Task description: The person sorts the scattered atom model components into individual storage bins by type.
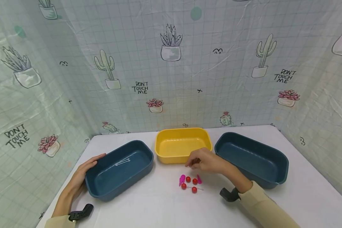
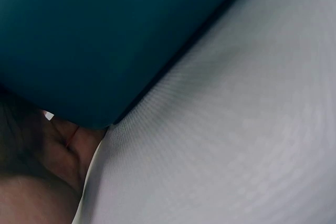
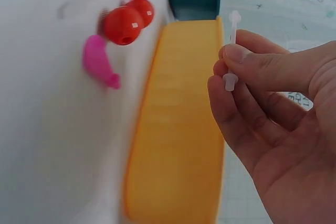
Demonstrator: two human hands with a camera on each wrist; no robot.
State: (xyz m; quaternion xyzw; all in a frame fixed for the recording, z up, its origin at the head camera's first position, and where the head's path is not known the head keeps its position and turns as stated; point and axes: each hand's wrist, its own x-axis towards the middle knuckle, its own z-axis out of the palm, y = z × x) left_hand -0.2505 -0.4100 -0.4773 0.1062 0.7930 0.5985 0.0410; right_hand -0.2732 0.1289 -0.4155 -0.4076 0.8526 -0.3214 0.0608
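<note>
In the head view my left hand [image 1: 81,174] rests against the outer left side of a dark blue bin [image 1: 131,182], its fingers stretched along the wall up to the rim. A few thin white rods [image 1: 122,161] lie in that bin. My right hand [image 3: 283,93] pinches a small white plastic rod [image 3: 234,30] with flanged ends between thumb and fingers. The hand hangs just in front of the yellow bin [image 1: 171,159]. Below it on the table are several red balls [image 1: 194,190] and two pink pieces, one larger [image 1: 182,180] and one tapered [image 1: 199,179].
A second dark blue bin [image 1: 250,158] stands at the right, beside my right forearm. White rods [image 1: 199,189] lie by the red balls. The white table [image 1: 148,209] ends at a patterned cloth backdrop [image 1: 188,95] behind and at both sides.
</note>
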